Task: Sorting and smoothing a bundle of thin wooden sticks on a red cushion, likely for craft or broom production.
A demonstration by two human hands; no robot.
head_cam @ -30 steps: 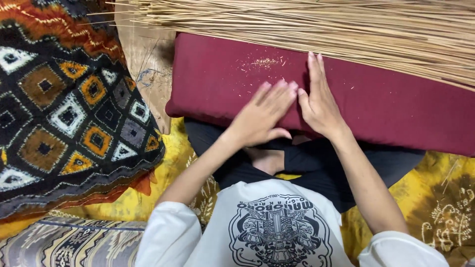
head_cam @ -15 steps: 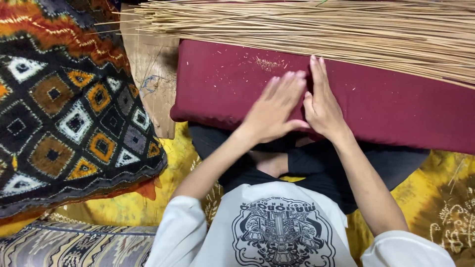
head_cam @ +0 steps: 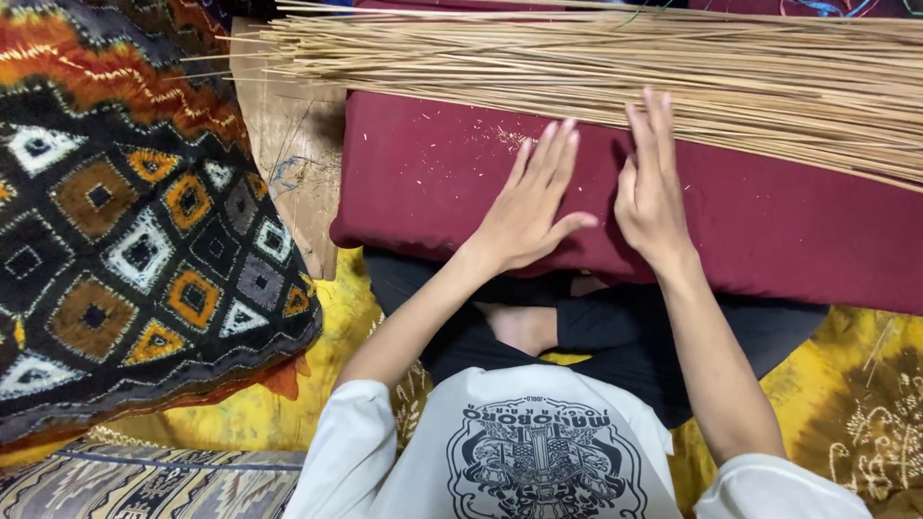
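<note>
A dark red cushion (head_cam: 433, 183) lies across the lap of a seated person, its right end cut off by the frame's edge and its far edge hidden under a thick bundle of thin pale sticks (head_cam: 596, 72). The sticks fan across the far side of the scene and run out of view on the right, so their full length cannot be seen. Tiny pale flecks dot the cushion's surface near the bundle. Both hands lie flat on the cushion, palms down, holding nothing. The left hand (head_cam: 532, 207) has its fingers together and pointing away, thumb spread to the right. The right hand (head_cam: 652, 187) sits just beside it, fingertips reaching the near edge of the sticks. The person's crossed legs are mostly hidden beneath the cushion. To the left rests a large patterned pillow (head_cam: 125, 221) with diamond shapes, on a yellow printed cloth (head_cam: 260, 413).
</note>
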